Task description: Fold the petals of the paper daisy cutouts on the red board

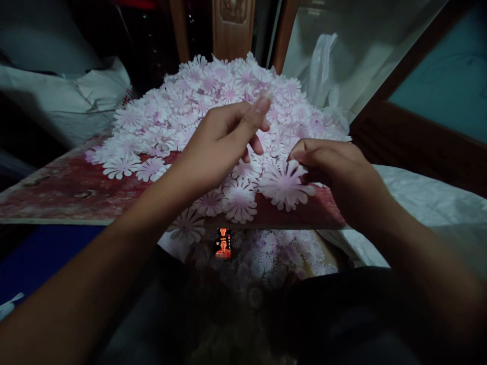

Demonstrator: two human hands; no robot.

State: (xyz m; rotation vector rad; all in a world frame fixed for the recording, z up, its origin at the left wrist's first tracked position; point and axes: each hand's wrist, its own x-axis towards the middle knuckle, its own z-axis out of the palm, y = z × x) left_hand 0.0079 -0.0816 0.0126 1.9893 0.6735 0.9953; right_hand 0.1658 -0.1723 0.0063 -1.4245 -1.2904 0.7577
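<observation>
A large heap of white artificial flower pieces with pale purple centres (228, 94) lies on a red wooden board. My right hand (335, 162) pinches one artificial flower (286, 185) by its petals, near the board's front edge. To the left, my left hand (232, 129) is held above the heap, thumb and index finger pressed together and the other fingers curled. Its fingertips are slightly blurred, and anything between them is too small to make out. Several loose flowers (239, 198) lie below the hands, some hanging over the edge.
The worn red board (57, 197) ends in front of my lap. Below it are more flowers (281, 251) and a small lit phone screen (223, 244). A white sack (87, 96) stands left, a plastic bag (321, 66) behind, pale sheeting (433, 203) right.
</observation>
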